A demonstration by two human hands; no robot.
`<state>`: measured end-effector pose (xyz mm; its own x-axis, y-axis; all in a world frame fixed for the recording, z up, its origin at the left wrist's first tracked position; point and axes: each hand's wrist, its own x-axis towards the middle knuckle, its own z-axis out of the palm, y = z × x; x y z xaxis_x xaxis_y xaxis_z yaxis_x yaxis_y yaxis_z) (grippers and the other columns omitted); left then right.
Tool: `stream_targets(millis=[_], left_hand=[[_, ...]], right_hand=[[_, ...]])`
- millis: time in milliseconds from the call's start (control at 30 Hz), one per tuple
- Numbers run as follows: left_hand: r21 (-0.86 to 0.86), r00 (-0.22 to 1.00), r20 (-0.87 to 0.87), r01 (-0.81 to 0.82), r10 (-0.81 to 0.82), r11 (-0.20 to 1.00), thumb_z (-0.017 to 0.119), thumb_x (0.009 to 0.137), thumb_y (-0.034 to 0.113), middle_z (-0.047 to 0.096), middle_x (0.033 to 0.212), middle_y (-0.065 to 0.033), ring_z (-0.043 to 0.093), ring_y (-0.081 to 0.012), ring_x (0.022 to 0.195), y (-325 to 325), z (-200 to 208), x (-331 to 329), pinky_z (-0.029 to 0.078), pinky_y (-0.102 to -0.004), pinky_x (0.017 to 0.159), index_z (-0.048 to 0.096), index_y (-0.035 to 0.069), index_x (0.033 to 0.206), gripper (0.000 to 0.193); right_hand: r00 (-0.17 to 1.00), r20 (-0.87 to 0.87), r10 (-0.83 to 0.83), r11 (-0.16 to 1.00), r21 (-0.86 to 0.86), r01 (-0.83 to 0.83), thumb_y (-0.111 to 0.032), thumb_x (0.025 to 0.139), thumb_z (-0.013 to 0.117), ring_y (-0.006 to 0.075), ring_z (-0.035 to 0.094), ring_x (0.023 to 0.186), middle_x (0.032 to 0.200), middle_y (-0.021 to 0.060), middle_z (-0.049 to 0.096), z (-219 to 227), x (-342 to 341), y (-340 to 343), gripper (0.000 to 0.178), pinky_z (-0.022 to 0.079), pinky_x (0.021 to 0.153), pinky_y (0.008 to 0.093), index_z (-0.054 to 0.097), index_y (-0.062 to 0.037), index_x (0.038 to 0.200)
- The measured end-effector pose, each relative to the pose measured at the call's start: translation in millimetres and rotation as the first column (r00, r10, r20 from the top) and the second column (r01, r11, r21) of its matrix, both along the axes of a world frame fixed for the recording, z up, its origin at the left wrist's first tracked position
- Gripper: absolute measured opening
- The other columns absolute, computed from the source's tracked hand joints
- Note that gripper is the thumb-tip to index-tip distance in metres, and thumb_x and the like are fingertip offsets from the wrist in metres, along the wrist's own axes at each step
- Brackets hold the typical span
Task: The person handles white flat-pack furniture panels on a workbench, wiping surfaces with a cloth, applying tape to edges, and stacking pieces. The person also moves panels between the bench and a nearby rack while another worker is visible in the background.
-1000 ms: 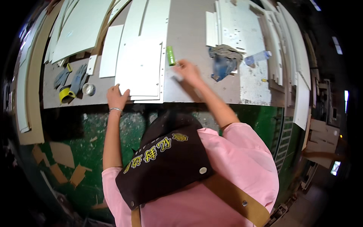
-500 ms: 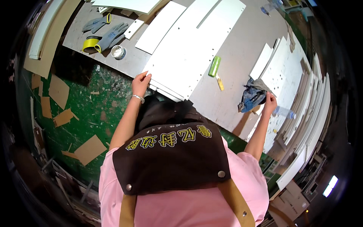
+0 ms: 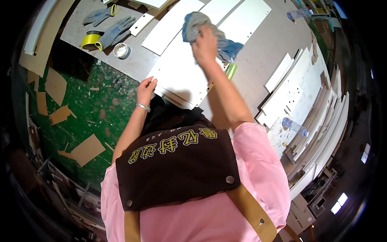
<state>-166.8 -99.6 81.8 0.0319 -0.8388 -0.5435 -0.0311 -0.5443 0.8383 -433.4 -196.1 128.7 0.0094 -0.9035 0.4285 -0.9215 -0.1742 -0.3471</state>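
Observation:
A long white panel (image 3: pixel 171 74) with small dark holes along its edges lies on the worktable in front of me. My right hand (image 3: pixel 205 46) presses a crumpled blue and grey rag (image 3: pixel 229 49) against the panel's upper surface, its fingers bent over the cloth. At the panel's near left corner, my left hand (image 3: pixel 146 89) pinches the edge between thumb and fingers. Just right of the panel, partly hidden by my right forearm, is a green-handled tool (image 3: pixel 231 71).
Work gloves (image 3: pixel 115 34), a yellow tape roll (image 3: pixel 92 39) and a small white tub (image 3: pixel 121 51) sit at the left. White boards (image 3: pixel 282 86) and a plastic bottle (image 3: pixel 295 126) are on the right. Cardboard scraps (image 3: pixel 92 150) litter the green floor (image 3: pixel 100 109).
My right hand has carried the rag from the right side of the table leftward and forward onto the panel. The left hand keeps its grip on the panel's corner.

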Motion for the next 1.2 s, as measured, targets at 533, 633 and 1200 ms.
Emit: stream_targets(millis=[533,633,1200], left_hand=[[-0.06,0.997,-0.012,-0.07,0.07,0.996,0.073,0.079,0.024,0.059,0.087,-0.0016,0.051,-0.0077,0.076,1.1,-14.6,-4.5,0.043,-0.0204,0.068,0.062,-0.004,0.105,0.039],[-0.034,0.998,0.001,-0.058,0.058,0.998,0.073,0.079,0.024,0.059,0.087,-0.0017,0.052,-0.0075,0.076,4.1,-20.1,-0.3,0.043,-0.0206,0.068,0.062,-0.003,0.105,0.039],[-0.65,0.934,0.341,0.156,0.102,0.744,0.073,0.074,0.01,0.055,0.088,-0.0062,0.055,-0.0153,0.075,-1.6,131.8,-7.2,0.046,-0.0239,0.066,0.061,0.002,0.092,0.022]], right_hand=[[0.982,0.184,0.03,0.999,0.01,-0.033,-0.003,0.072,0.056,0.0346,0.055,0.085,0.099,0.0198,0.056,11.6,-45.6,13.4,0.031,0.046,0.074,0.0438,0.061,-0.0053,0.102],[0.988,0.138,-0.074,0.985,0.164,0.051,-0.002,0.071,0.053,0.0361,0.054,0.086,0.098,0.0201,0.056,12.2,-25.9,14.3,0.034,0.044,0.076,0.0468,0.06,-0.0047,0.103],[-0.461,0.885,-0.069,0.882,-0.162,-0.443,-0.022,0.069,0.054,0.0287,0.054,0.107,0.116,0.0164,0.055,107.8,-130.8,131.2,0.049,0.048,0.093,0.042,0.049,-0.0052,0.115]])
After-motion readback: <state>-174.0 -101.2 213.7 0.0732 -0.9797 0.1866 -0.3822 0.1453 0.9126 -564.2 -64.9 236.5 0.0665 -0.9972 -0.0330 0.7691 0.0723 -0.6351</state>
